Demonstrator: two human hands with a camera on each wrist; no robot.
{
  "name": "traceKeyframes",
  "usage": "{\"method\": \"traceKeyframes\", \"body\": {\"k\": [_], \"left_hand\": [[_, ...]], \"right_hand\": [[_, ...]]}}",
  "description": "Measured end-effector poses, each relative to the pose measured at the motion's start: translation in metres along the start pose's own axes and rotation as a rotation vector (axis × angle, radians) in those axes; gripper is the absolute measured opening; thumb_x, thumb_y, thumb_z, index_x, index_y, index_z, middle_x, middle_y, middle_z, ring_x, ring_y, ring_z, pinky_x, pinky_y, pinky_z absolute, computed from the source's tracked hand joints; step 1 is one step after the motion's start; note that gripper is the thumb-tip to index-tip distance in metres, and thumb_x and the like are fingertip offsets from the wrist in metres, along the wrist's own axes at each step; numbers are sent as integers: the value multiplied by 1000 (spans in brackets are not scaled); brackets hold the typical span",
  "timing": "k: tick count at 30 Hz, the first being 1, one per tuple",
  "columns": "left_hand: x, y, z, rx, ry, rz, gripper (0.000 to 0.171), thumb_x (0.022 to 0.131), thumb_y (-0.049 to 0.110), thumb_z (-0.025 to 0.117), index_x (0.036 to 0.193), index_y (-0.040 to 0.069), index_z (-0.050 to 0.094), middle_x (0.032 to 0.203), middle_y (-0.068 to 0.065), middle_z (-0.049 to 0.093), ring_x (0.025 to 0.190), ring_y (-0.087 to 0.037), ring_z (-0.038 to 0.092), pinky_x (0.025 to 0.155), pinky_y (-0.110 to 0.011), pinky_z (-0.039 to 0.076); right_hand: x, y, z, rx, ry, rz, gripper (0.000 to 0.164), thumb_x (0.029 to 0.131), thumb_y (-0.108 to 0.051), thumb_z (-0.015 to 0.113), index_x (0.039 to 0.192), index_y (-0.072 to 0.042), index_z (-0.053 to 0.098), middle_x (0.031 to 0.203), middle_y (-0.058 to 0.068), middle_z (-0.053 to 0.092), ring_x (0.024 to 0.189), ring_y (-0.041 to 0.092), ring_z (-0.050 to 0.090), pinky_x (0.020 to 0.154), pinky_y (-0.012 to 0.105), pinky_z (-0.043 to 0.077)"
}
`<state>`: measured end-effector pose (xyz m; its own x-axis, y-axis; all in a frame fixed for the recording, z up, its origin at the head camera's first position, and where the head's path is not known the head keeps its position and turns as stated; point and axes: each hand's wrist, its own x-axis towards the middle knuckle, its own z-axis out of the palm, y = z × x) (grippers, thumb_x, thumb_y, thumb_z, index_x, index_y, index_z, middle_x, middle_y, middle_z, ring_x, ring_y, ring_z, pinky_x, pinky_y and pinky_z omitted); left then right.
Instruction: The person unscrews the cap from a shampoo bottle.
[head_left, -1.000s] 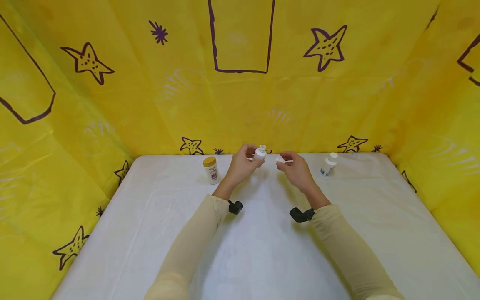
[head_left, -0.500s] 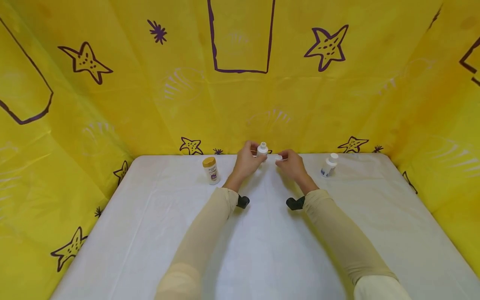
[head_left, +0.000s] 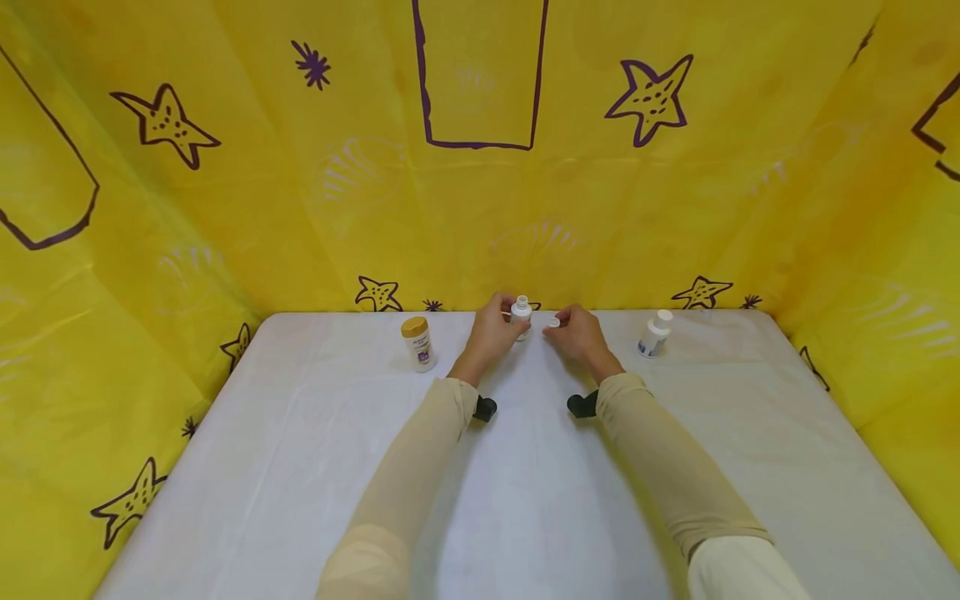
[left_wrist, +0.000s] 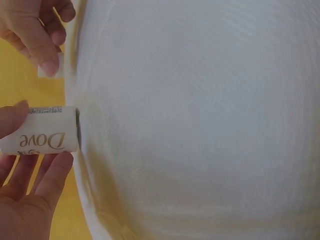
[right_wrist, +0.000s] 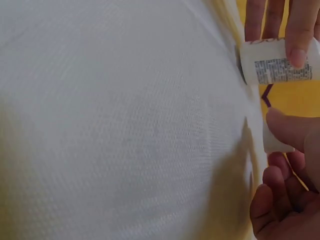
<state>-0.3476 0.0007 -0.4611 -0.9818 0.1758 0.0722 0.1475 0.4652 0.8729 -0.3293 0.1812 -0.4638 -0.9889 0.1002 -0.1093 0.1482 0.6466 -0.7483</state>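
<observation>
Near the far edge of the table, my left hand (head_left: 491,335) grips a small white bottle (head_left: 521,312) upright, its neck uncapped. Gold "Dove" lettering shows on the bottle (left_wrist: 47,134) in the left wrist view, with fingers along one side and the thumb on the other. A short gap to the right, my right hand (head_left: 583,335) pinches a white cap (head_left: 553,322) between thumb and fingers. The right wrist view shows the cap (right_wrist: 274,144) beside the bottle (right_wrist: 257,60), the two apart. The bottle's base is at or close to the tabletop; whether it touches, I cannot tell.
A white bottle with a gold lid (head_left: 419,346) stands left of my left hand. Another white bottle with a white cap (head_left: 655,335) stands right of my right hand. Yellow patterned cloth (head_left: 480,217) rises behind the white-covered table (head_left: 525,500).
Both hands first moved slightly up and closer together, then lowered toward the tabletop with the bottle and the cap still held. The two standing bottles have stayed put.
</observation>
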Motion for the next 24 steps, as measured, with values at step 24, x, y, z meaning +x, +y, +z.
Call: {"method": "traceKeyframes", "body": {"k": [24], "left_hand": [[-4, 2, 1, 28, -42, -103, 61, 89, 20, 80, 139, 10, 46, 137, -11, 57, 119, -26, 57, 111, -45, 49]], "right_hand": [[0, 4, 6, -20, -60, 1, 50, 94, -22, 74, 130, 2, 49, 117, 21, 60, 102, 32, 55, 97, 41, 51]]}}
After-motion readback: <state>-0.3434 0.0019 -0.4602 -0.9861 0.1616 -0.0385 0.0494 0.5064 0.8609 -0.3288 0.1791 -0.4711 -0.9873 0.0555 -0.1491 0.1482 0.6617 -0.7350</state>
